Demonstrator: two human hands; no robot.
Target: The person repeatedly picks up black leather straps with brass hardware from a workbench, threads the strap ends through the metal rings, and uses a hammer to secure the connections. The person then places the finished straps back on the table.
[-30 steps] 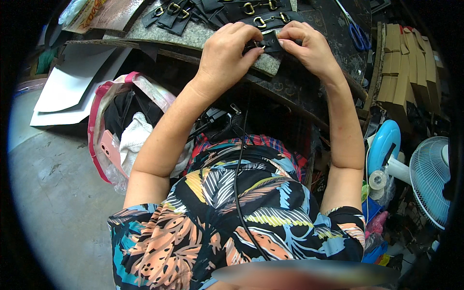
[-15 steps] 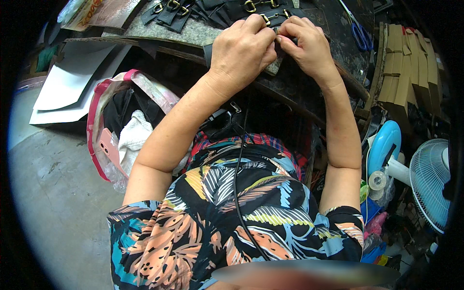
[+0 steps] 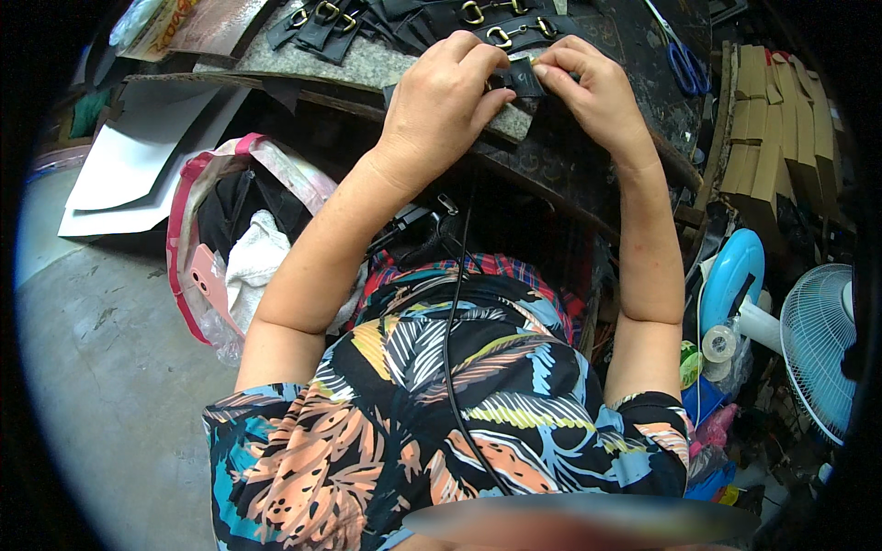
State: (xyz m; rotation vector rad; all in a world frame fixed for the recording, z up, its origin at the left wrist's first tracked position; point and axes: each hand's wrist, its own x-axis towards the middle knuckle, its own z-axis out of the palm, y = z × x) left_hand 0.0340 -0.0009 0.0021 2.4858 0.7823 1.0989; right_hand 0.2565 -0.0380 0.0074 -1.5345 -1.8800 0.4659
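Note:
My left hand [image 3: 441,106] and my right hand [image 3: 593,92] meet over a stone slab [image 3: 367,60] at the bench's near edge. Between their fingertips they pinch a small black leather piece [image 3: 524,78], each hand gripping one side of it. Just beyond the hands lie several black leather straps with brass buckles [image 3: 501,23], spread across the slab and the dark bench top.
Blue-handled scissors [image 3: 682,60] lie on the bench at the right. Stacked cardboard pieces [image 3: 772,138] stand further right, above a white fan [image 3: 818,340] and a blue object [image 3: 730,271]. A red-rimmed bag [image 3: 216,248] of cloth and white sheets [image 3: 129,170] sit at the left on the concrete floor.
Both hands stay together on the black leather piece and have shifted slightly away from me along the slab, their fingers reworking the grip.

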